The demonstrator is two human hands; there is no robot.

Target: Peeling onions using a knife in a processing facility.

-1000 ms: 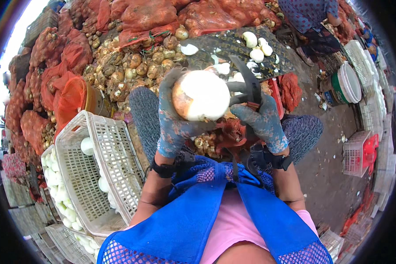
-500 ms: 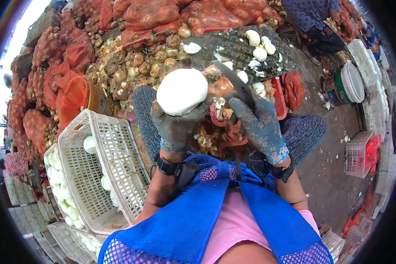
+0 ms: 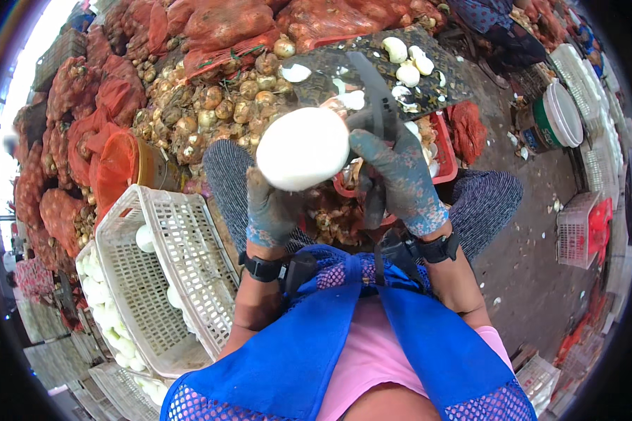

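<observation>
Onion-processing workplace: full red net sacks (image 3: 228, 27), heaped onions (image 3: 207, 105), white crates (image 3: 202, 263).

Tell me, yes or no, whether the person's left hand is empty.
No, the grey-blue, floral-gloved left hand holds a large, round, peeled white onion.

Floral blue-grey gloves (image 3: 427, 214) are worn on left hand (image 3: 268, 209) and right hand (image 3: 400, 165). Black wristbands (image 3: 439, 248) are fastened. Bottom centre, a pink shirt (image 3: 372, 344) is overlain by a mesh-panelled blue vest (image 3: 277, 337); mid-frame, speckled grey trousers (image 3: 488, 203) are seen.
</observation>
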